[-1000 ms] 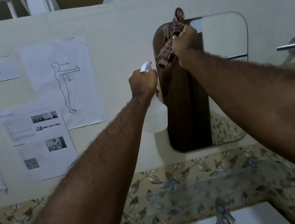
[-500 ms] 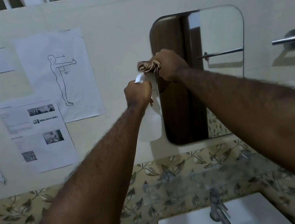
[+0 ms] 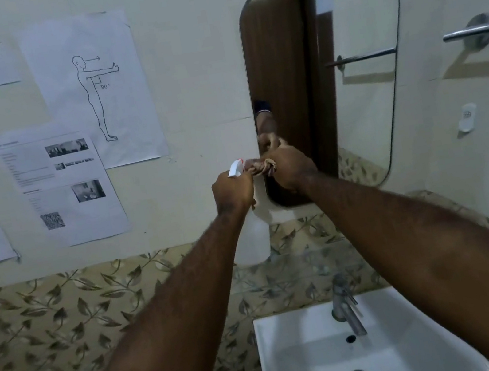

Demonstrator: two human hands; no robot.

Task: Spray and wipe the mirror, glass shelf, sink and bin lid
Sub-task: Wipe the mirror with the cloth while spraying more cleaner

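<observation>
A rounded wall mirror (image 3: pixel 357 75) hangs above a white sink (image 3: pixel 314 361). My right hand (image 3: pixel 290 166) presses a bunched brownish cloth (image 3: pixel 257 165) against the mirror's lower left edge. Just left of it, my left hand (image 3: pixel 233 192) grips a white spray bottle (image 3: pixel 252 242) by its neck, nozzle pointing up and left. A glass shelf (image 3: pixel 301 260) sits faintly between the mirror and the sink, mostly hidden by my arms. No bin is in view.
A chrome tap (image 3: pixel 346 307) stands at the back of the sink. A towel rail (image 3: pixel 479 31) is on the wall at right, with a small white hook (image 3: pixel 466 117) below it. Several paper sheets (image 3: pixel 91 91) are taped to the wall at left, above leaf-pattern tiles (image 3: pixel 66 328).
My right hand has wiped the cloth from the mirror's top left corner down its left edge to near the bottom. My left hand with the bottle has dropped lower too.
</observation>
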